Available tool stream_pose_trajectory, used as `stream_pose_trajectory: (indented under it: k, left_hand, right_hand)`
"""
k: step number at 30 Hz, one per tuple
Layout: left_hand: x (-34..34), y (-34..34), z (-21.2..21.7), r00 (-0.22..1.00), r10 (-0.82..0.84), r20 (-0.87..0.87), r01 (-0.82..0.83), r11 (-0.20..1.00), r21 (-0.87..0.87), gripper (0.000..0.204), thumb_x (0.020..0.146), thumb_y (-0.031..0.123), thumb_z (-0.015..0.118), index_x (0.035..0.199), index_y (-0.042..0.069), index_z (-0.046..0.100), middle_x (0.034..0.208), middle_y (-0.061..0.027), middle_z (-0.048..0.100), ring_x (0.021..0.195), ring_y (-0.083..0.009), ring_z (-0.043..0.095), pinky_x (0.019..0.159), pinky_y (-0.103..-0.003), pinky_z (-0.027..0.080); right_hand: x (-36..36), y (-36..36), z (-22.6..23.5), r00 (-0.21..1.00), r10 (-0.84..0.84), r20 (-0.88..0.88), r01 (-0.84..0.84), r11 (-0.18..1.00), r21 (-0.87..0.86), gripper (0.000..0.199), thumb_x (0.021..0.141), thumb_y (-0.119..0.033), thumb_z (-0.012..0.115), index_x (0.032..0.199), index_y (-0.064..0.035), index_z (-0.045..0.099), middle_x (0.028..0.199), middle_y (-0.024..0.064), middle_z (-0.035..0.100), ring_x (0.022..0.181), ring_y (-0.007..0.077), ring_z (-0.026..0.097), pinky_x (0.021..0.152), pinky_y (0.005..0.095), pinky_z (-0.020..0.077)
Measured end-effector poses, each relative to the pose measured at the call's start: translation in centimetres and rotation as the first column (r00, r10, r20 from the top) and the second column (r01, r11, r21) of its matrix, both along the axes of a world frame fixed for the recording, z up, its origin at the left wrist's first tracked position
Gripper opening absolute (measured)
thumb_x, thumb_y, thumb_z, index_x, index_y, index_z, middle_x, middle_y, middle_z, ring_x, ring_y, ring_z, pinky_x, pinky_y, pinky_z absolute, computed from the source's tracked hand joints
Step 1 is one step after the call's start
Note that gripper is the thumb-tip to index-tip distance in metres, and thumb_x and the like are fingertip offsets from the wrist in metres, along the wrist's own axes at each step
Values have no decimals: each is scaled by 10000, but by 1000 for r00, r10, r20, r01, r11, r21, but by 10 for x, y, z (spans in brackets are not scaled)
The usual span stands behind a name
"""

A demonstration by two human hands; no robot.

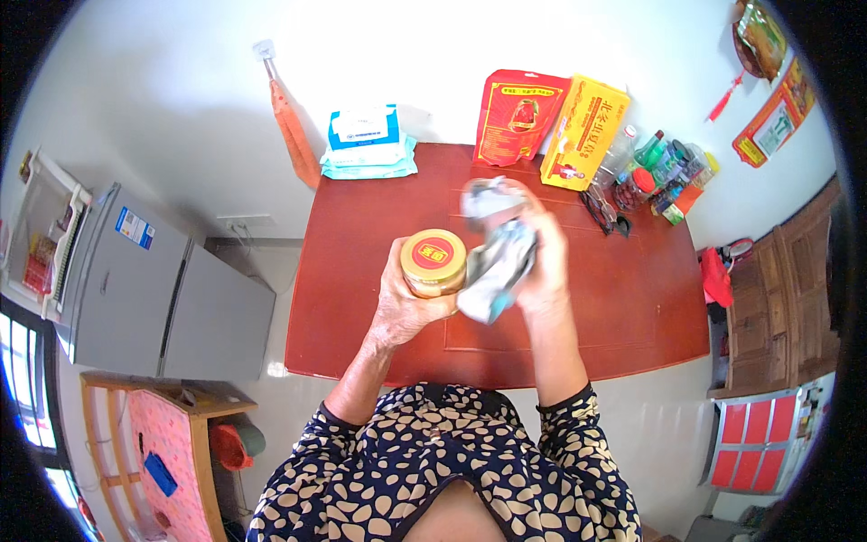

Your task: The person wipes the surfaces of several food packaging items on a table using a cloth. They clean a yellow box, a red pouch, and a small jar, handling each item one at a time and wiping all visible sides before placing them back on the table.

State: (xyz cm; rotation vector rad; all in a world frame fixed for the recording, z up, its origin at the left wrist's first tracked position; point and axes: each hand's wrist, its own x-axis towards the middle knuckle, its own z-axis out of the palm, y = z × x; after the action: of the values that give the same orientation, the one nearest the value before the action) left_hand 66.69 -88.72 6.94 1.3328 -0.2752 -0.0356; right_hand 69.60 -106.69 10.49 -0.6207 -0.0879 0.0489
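Observation:
My left hand (404, 303) is wrapped round a jar (433, 264) with a gold lid that bears a red round label. The jar is held upright above the red-brown table (361, 334). Beside it, my right hand (545, 262) grips a crumpled grey and white cloth (497, 262) with a touch of blue, blurred by motion. The cloth is close to the right side of the jar; whether they touch I cannot tell. My right fingers are partly hidden behind the cloth.
Wet-wipe packs (366, 149) lie at the back left of the table. A red pouch (515, 117) and a yellow box (582, 135) stand at the back, with glasses (598, 210) and several bottles and jars (664, 167) to their right. A grey refrigerator (135, 280) stands to the left.

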Motion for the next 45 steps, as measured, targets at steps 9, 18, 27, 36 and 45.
stream_pose_trajectory:
  k: [9,18,27,36,45]
  left_hand:
    - [11,15,3,993,-54,-105,24,963,-267,848,511,50,885,1224,45,427,1153,-78,586,1054,-166,588,935,-339,496]
    - [-6,9,25,999,54,3,-51,968,-247,772,541,-12,783,1190,84,377,1061,-45,579,1004,-155,589,920,-332,483]
    - [-31,-51,35,994,108,34,-98,972,-214,754,552,-31,739,1208,52,375,1089,-59,555,1008,-138,557,905,-303,471]
    - [-37,-91,26,993,116,27,-100,936,-338,765,649,255,832,1254,16,431,1115,-84,589,1013,-170,597,880,-315,509]
    - [-42,-109,33,979,174,109,-150,967,-204,763,665,283,834,1245,40,402,1116,-76,561,1018,-171,583,901,-327,495]
  right_hand:
    - [-71,65,-27,652,16,758,758,36,-652,549,894,-172,555,1364,27,351,1304,236,396,1198,358,385,979,462,341]
    - [-62,-18,28,558,-120,821,792,-220,-570,211,669,-7,659,858,-22,567,891,139,546,820,296,563,685,390,483]
    - [-41,15,32,670,-337,661,722,502,-476,253,800,-33,629,1016,-33,498,1002,157,509,898,273,549,786,374,458]
    - [-66,-38,-5,425,50,904,867,265,-423,659,726,-121,728,1323,-90,452,1290,151,418,1196,378,417,1000,486,372]
    - [-17,-52,21,881,155,448,154,800,-579,341,979,-216,375,1191,23,495,1080,142,565,986,221,561,900,306,431]
